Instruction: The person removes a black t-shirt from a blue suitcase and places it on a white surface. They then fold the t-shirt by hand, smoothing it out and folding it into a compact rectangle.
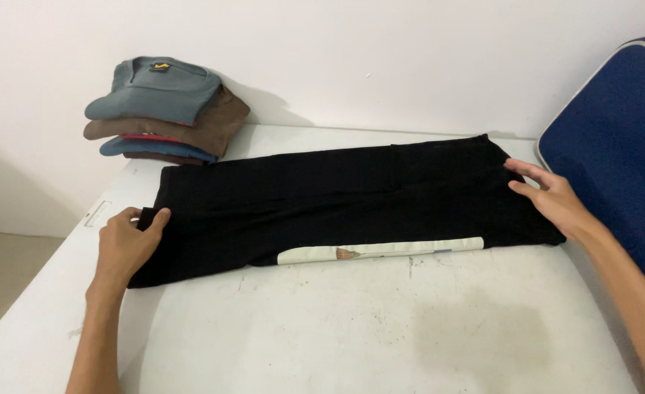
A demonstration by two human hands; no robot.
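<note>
A black garment lies folded lengthwise across the white table, with a pale printed strip showing along its near edge. My left hand pinches the garment's left end between thumb and fingers. My right hand rests flat on the garment's right end, fingers spread and pointing left.
A stack of folded shirts, grey-blue on top with brown, red and blue below, sits at the table's far left corner against the white wall. A dark blue padded object with white piping stands at the right edge. Tan floor shows at lower left.
</note>
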